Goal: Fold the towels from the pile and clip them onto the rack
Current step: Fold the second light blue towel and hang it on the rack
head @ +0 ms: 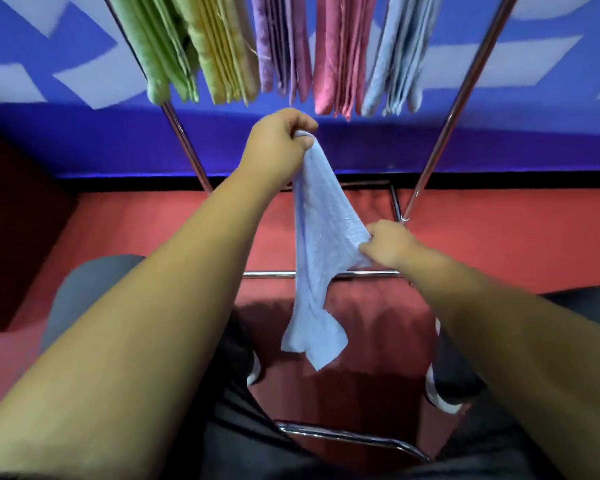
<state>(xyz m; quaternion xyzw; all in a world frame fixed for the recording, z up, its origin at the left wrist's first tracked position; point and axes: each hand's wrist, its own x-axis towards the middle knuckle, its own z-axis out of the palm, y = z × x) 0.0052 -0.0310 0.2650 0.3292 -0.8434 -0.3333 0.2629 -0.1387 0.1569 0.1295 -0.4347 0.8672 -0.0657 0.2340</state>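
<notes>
A light blue towel (321, 244) hangs unfolded in front of me. My left hand (278, 143) grips its top corner up high, just below the hanging towels. My right hand (388, 242) pinches the towel's right edge lower down, near the rack's lower bar. The towel's bottom end dangles loose above the floor. On the rack (461, 88) hang folded towels side by side: green (156, 53), yellow (222, 53), purple (281, 46), pink (340, 53) and light blue (399, 60). Any clips are out of view above the frame.
The rack's slanted chrome legs (184, 140) stand left and right, with crossbars (271, 274) low on the red floor. A blue and white wall lies behind. My legs and shoes (440, 396) stand by a chrome bar (354, 438) near me.
</notes>
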